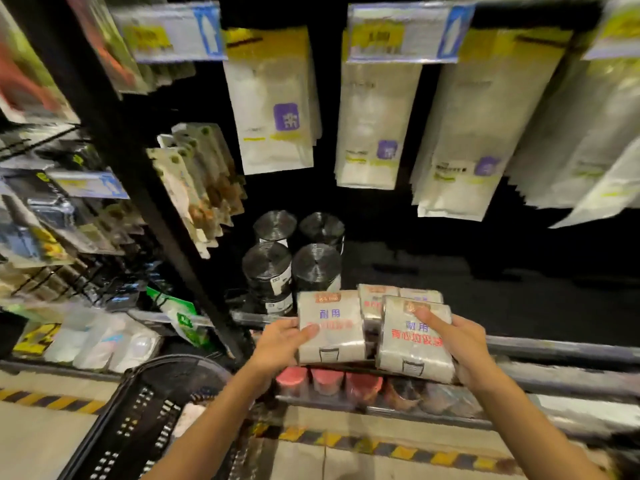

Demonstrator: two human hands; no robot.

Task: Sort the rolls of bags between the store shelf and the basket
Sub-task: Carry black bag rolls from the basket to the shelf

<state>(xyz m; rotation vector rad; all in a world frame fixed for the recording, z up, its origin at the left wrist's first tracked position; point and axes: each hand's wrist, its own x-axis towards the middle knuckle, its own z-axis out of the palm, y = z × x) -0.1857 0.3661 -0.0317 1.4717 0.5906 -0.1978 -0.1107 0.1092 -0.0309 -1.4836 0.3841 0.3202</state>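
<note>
Dark store shelving [554, 348] is seen ahead, with white packets [273, 98] hung well above both grips. One white pack of bag rolls [332, 327] is held by the left grip [280, 341], with the thumb laid across its face and the fingers hidden behind it. A second pack [414, 341] is clasped by the right grip [460, 344], with one finger stretched along its top. Both packs are held label-up at the shelf's front lip, probably so that the print can be read and compared before a place is chosen. Just beyond the grips more white packs [375, 299] are laid flat, and black rolls [270, 271] are stood on end further back, toward the left grip's side. A black basket [138, 410] is set below and outside the left grip, near enough that a pack could be dropped into it with a short swing. Whether the packs are being taken off or put back cannot be told.
</note>
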